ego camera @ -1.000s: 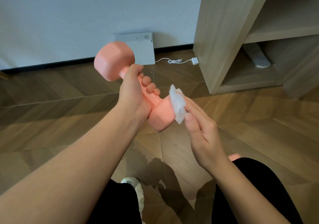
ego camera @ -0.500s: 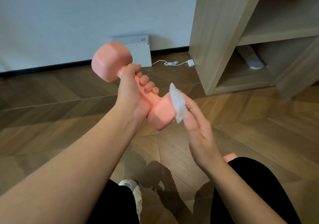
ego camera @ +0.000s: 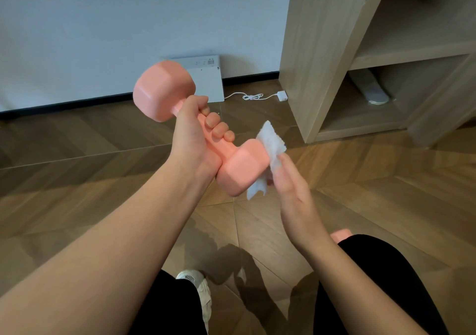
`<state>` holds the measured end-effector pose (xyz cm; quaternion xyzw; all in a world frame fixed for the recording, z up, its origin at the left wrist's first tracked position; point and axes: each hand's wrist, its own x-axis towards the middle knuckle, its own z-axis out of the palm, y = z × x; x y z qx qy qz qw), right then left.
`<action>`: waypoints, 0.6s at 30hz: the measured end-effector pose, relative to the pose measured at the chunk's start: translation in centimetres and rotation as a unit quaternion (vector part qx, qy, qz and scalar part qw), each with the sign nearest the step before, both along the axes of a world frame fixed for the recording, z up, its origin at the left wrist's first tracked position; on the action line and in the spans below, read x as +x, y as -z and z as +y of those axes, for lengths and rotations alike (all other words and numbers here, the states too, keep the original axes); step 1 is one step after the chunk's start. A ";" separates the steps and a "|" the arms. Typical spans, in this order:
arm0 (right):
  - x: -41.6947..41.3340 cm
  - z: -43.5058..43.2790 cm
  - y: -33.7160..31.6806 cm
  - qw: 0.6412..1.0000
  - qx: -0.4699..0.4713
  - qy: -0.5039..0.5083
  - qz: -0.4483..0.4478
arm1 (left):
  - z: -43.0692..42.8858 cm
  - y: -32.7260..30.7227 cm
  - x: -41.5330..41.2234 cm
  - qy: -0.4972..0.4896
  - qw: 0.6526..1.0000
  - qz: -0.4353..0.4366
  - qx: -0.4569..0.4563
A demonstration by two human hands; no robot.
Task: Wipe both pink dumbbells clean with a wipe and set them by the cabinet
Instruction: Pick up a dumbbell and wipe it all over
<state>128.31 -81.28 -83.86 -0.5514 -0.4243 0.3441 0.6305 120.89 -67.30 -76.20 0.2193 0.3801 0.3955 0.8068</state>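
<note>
Pink dumbbell gripped by left hand, right hand flat, pressing wipe on it

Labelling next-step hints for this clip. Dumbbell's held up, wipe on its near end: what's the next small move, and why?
Probably slide the right hand so the wipe rubs across the near end face of the pink dumbbell. The left hand grips the handle and holds it off the floor, the right hand's straight fingers press the wipe against that end only, and the far end is bare.
</note>
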 end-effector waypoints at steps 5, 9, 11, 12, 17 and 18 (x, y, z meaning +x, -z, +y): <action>-0.1 -0.4 -0.2 0.999 0.039 -0.016 -0.021 | -0.3 0.0 0.0 0.010 1.000 -0.003 -0.004; -0.1 -0.3 -0.1 0.964 0.095 0.055 -0.243 | -0.5 0.0 0.2 0.025 1.000 -0.014 -0.008; 0.1 -0.3 0.1 0.949 0.111 0.075 -0.286 | -0.7 0.1 0.4 0.031 0.999 -0.014 -0.008; 0.3 -0.3 0.2 0.949 0.105 0.078 -0.288 | -0.8 0.1 0.4 0.031 0.999 -0.014 -0.010; 0.2 -0.6 0.6 0.984 -0.022 0.063 -0.165 | -1.0 0.3 0.5 0.037 0.999 -0.008 -0.007; 0.2 -0.7 0.7 0.985 -0.020 0.067 -0.158 | -1.0 0.3 0.6 0.040 0.999 -0.011 -0.008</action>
